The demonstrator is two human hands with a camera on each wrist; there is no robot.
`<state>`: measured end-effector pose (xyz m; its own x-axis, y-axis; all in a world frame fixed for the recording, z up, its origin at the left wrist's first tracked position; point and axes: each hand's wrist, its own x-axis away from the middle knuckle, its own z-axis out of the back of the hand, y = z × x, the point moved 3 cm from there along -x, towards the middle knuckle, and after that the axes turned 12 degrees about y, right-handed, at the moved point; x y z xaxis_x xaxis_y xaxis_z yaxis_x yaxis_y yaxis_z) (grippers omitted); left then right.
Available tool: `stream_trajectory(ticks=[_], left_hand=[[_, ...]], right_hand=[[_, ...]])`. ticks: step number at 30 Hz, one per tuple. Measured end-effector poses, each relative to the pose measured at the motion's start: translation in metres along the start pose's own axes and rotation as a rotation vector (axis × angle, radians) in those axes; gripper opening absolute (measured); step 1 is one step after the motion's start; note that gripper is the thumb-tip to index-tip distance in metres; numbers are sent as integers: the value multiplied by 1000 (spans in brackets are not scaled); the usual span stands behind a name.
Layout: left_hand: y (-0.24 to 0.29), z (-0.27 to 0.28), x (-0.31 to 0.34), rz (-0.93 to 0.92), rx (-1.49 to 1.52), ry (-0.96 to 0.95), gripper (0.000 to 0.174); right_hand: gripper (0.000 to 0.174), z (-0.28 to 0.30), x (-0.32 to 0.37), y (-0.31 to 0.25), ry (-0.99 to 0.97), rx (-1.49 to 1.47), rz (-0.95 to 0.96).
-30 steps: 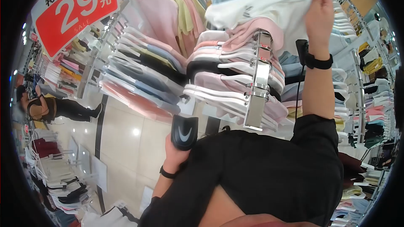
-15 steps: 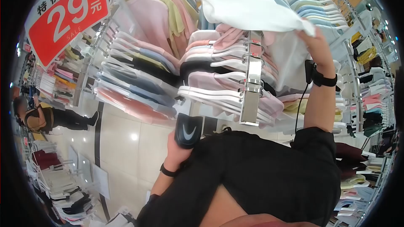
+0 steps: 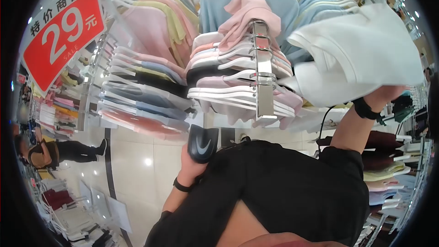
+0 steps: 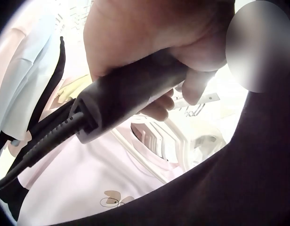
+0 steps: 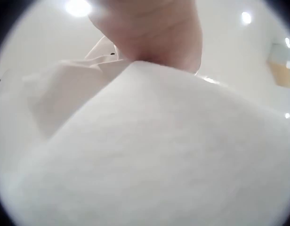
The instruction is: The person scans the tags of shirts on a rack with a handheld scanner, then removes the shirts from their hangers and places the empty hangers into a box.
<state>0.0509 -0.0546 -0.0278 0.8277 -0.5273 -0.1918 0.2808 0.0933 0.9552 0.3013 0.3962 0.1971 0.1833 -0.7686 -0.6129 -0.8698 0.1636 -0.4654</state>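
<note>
In the head view my left hand (image 3: 191,167) grips a black corded barcode scanner (image 3: 203,144) low in front of the body. The left wrist view shows fingers curled round the scanner's handle, with a thick cable running from its end. My right hand (image 3: 391,93), raised at the right, holds a white shirt (image 3: 356,59) bunched up in the air beside the rack. The cloth covers most of its fingers, and in the right wrist view the shirt (image 5: 159,146) fills the lower part. A pink garment (image 3: 251,9) lies draped over the rack's metal rail (image 3: 264,96).
Several pale tops on white hangers (image 3: 228,93) hang along the rail in front. More clothes racks stand left and right. A red sale sign (image 3: 64,36) rises at the upper left. Further left, a person (image 3: 59,153) stands on the tiled floor (image 3: 141,164).
My right hand has pulled the white shirt off the top of the rack, to the right and down. That uncovers the pink garment and a light blue top. The left hand stays put with the scanner.
</note>
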Motion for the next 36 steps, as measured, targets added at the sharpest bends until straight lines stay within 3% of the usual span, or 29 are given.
stream_trajectory(ticks=[6,9,11,14,17,20,22,26,28,30,35,36], left_hand=[[-27,0,0,50,60,-180,22],[-8,-3,-2,-23,-8,-226,38],[-2,-8,0,41,27,-298,44],[-3,-18,3,-156,-83,-458,45],[45,-34,-1,-155,113,-549,40],[55,-47,3,-69,291,-590,59],[75,-47,1,-113,346,-583,48],[71,-44,22,-238,304,-434,45],[78,-41,22,-626,12,-338,43],[86,-41,29,-570,-62,-234,39],[100,-34,36,-572,-283,-40,37],[113,-32,35,-772,-416,13,44]], right_hand=[[50,5,72,-85,134,167,136],[49,0,116,-112,209,255,190],[49,-7,148,-116,259,316,206],[49,-19,190,-109,325,379,188],[49,-28,224,-88,375,413,119],[49,-33,248,-68,409,423,28],[49,-37,259,-52,422,407,-46],[49,-42,271,-22,411,329,-206],[49,-46,271,-9,403,240,-295],[49,-47,266,-2,405,128,-400],[42,-39,256,-18,42,575,-615],[45,-42,254,-23,-160,732,-631]])
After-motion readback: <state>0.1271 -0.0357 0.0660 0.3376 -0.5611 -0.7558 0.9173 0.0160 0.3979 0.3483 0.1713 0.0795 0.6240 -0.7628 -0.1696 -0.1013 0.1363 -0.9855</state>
